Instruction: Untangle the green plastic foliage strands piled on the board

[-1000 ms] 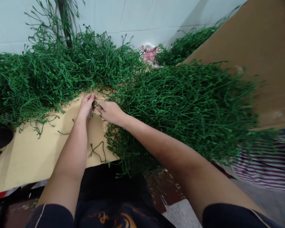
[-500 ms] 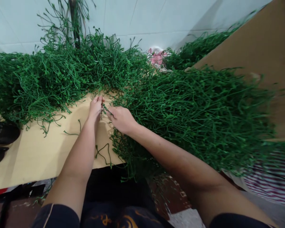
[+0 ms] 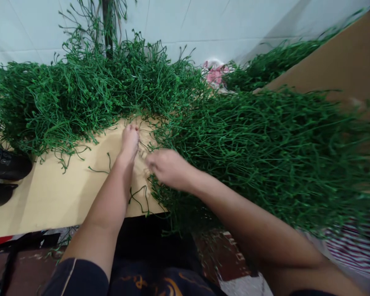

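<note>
My left hand (image 3: 131, 140) is over the tan board (image 3: 68, 197), fingers pinched on a thin green stem that is mostly hidden. Just to its right and a little nearer me is my right hand (image 3: 165, 164); its fingers curl inward but are smeared by motion, so what they hold does not show. Right beside that hand lies a big heap of green stems (image 3: 249, 135) with small knobbed tips. Another heap of the same green stems (image 3: 80, 90) runs along the wall behind my left hand. A few loose stems (image 3: 138, 197) lie near my left forearm.
A black bottle (image 3: 8, 162) lies at the left edge, with a dark cup-like item (image 3: 0, 193) below it. A brown cardboard sheet (image 3: 336, 57) leans at the right. Pink and white cloth (image 3: 216, 75) is by the wall. Striped fabric (image 3: 357, 246) shows low at the right.
My right hand has drawn back from my left, toward me, and is blurred. The green piece between the fingertips no longer shows clearly. The whole view has shifted slightly.
</note>
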{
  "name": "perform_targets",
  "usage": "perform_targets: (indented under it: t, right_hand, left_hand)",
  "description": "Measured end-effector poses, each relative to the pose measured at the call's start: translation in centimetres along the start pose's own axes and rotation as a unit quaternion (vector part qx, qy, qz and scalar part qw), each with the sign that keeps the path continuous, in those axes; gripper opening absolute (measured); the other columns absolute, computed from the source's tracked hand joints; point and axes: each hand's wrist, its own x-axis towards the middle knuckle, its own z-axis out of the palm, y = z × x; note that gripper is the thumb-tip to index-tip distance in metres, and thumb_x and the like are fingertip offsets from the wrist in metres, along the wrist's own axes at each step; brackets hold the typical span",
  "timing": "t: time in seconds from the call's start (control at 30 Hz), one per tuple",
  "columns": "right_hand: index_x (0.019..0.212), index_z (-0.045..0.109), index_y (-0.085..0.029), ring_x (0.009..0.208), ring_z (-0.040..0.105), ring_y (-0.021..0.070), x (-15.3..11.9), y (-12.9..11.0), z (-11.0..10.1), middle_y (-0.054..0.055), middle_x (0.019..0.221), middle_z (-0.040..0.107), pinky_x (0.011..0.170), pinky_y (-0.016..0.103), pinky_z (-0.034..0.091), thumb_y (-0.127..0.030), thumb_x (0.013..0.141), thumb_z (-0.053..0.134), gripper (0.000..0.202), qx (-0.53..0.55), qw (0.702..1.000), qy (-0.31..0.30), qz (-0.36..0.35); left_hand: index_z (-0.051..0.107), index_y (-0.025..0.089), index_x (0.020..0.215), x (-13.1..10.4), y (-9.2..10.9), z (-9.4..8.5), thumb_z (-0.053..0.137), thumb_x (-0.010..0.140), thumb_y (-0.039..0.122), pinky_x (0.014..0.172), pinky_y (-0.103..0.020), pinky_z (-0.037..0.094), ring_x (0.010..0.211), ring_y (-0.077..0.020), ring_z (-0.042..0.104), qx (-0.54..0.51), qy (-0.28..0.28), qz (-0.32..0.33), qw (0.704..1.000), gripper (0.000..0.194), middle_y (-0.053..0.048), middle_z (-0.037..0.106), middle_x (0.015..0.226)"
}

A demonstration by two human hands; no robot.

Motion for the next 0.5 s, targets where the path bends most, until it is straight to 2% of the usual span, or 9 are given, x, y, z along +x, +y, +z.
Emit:
perform_targets:
  t: [0.07, 0.1, 0.13, 0.2, 0.27, 0.4, 0.5]
  right_hand:
    - [0.076, 0.062, -0.014, 0.077, 0.057, 0.0169, -1.2, -1.2, 0.0, 0.008, 0.079, 0.066, 0.074, 0.027, 0.039, -0.006, 0.073, 0.042, 0.022, 0.058, 0.989, -0.029, -0.134]
    - [0.074, 0.060, -0.015, 0.076, 0.055, 0.0155, -1.7, -1.3, -0.1, 0.007, 0.077, 0.065, 0.074, 0.027, 0.039, -0.006, 0.072, 0.043, 0.020, 0.085, 0.983, -0.016, -0.161]
    - [0.070, 0.058, -0.016, 0.072, 0.053, 0.0146, -2.2, -1.1, -0.2, 0.006, 0.072, 0.063, 0.070, 0.026, 0.038, -0.008, 0.073, 0.043, 0.017, 0.102, 0.987, 0.017, -0.123]
    - [0.064, 0.051, -0.016, 0.061, 0.046, 0.0120, -2.9, 0.4, -0.6, 0.003, 0.062, 0.055, 0.062, 0.024, 0.036, -0.014, 0.079, 0.041, 0.018, 0.148, 0.985, 0.090, -0.002]
    - [0.062, 0.047, -0.017, 0.055, 0.041, 0.0102, -3.5, 2.5, -1.0, 0.000, 0.056, 0.048, 0.055, 0.023, 0.033, -0.022, 0.084, 0.039, 0.024, 0.219, 0.964, 0.137, 0.066]
    - [0.062, 0.050, -0.017, 0.054, 0.040, 0.0090, -4.4, 5.8, -0.9, 0.000, 0.057, 0.046, 0.053, 0.022, 0.034, -0.040, 0.086, 0.042, 0.034, 0.359, 0.912, 0.180, 0.085]
    - [0.066, 0.053, -0.015, 0.051, 0.036, 0.0067, -4.5, 6.8, -0.2, -0.001, 0.059, 0.044, 0.049, 0.021, 0.031, -0.063, 0.077, 0.050, 0.049, 0.472, 0.857, 0.188, 0.083]
  left_hand:
    - [0.033, 0.018, 0.063, 0.3, 0.3, -0.4, 0.032, 0.094, 0.017, 0.038, -0.013, 0.019, 0.036, -0.0020, 0.023, -0.022, 0.012, 0.010, 1.000, 0.031, 0.008, 0.028, 0.048]
    - [0.033, 0.018, 0.063, 0.3, 0.4, -0.6, 0.031, 0.095, 0.018, 0.038, -0.013, 0.019, 0.037, -0.0020, 0.023, -0.030, 0.008, 0.010, 0.999, 0.032, 0.008, 0.027, 0.048]
    - [0.034, 0.017, 0.063, 0.2, 0.5, -0.9, 0.032, 0.095, 0.018, 0.038, -0.013, 0.020, 0.037, -0.0021, 0.024, -0.034, -0.008, 0.006, 0.999, 0.032, 0.008, 0.028, 0.048]
    - [0.038, 0.016, 0.062, -0.2, 0.6, -1.4, 0.037, 0.093, 0.018, 0.040, -0.014, 0.024, 0.038, -0.0023, 0.029, -0.036, -0.061, -0.008, 0.997, 0.031, 0.008, 0.032, 0.048]
    - [0.041, 0.016, 0.062, -0.7, 0.6, -1.7, 0.041, 0.092, 0.018, 0.041, -0.014, 0.026, 0.040, -0.0027, 0.032, -0.041, -0.114, -0.017, 0.992, 0.031, 0.007, 0.035, 0.049]
    - [0.043, 0.015, 0.061, -1.1, 0.5, -1.9, 0.047, 0.091, 0.022, 0.041, -0.014, 0.026, 0.040, -0.0030, 0.032, -0.037, -0.143, -0.011, 0.989, 0.030, 0.007, 0.035, 0.048]
    - [0.045, 0.015, 0.062, -1.0, 0.4, -1.7, 0.050, 0.089, 0.023, 0.042, -0.015, 0.027, 0.041, -0.0031, 0.033, -0.028, -0.149, -0.001, 0.988, 0.029, 0.007, 0.037, 0.049]
